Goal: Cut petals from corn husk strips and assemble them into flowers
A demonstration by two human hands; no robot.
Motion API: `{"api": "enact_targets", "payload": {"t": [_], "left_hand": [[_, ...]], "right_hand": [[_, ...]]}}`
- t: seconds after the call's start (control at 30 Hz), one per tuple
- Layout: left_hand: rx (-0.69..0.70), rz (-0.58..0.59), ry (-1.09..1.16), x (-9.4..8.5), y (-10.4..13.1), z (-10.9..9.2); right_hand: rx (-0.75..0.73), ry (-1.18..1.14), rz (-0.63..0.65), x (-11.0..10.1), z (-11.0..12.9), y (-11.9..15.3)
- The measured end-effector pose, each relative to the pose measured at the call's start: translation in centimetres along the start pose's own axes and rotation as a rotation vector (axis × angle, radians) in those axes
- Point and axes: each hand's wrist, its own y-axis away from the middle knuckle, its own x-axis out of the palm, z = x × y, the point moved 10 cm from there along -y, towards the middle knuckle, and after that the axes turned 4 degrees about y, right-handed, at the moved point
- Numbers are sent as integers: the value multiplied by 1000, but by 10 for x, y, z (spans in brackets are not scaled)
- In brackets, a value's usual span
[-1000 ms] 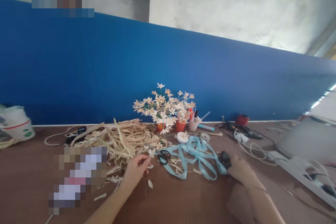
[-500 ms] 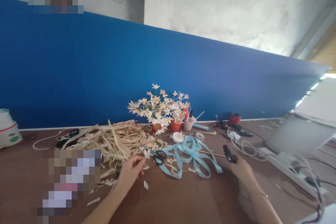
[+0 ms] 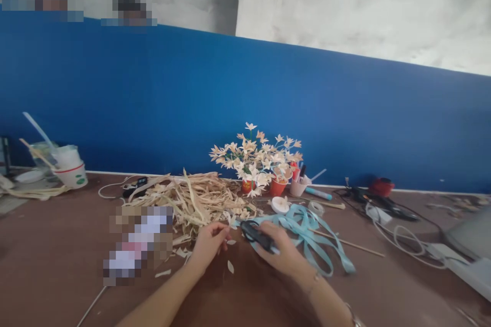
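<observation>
My left hand (image 3: 210, 245) is closed in a pinch on a small pale flower (image 3: 230, 219), in front of the heap of dry husk strips (image 3: 199, 196). Just to its right, my right hand (image 3: 278, 248) is wrapped round a black handheld tool (image 3: 258, 236), whose front end points toward the flower; the exact kind of tool is unclear. Light-blue ribbon (image 3: 305, 230) lies in loops beyond and right of my right hand. One loose petal (image 3: 230, 266) rests on the brown table (image 3: 245, 301) between my forearms.
Pale flowers (image 3: 257, 156) stand in red cups (image 3: 278, 186) at the back, beside a pen cup (image 3: 297, 187). White cables (image 3: 402, 240) and a power strip (image 3: 470, 271) lie right. A paper cup (image 3: 72, 173) stands left, before the blue partition (image 3: 172, 102).
My right hand has moved left with the black tool, from right of the ribbon to beside my left hand. The camera view has turned left, so the table items appear farther right.
</observation>
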Motion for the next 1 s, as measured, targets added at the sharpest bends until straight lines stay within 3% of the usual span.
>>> {"api": "enact_targets", "payload": {"t": [0.1,0.2,0.43,1.0], "left_hand": [[-1,-2,-21,-2,-2,3],[-5,-3,-13,-2,-3,5],[-22,-22,-16,-3,-4,9],[-29,-29,-26,-3,0,4]], "right_hand": [[-110,119,140,29,17,-6],[-98,157,122,36,7,-5],[-103,204,117,45,-6,1],[-85,266,131,50,-13,1]]}}
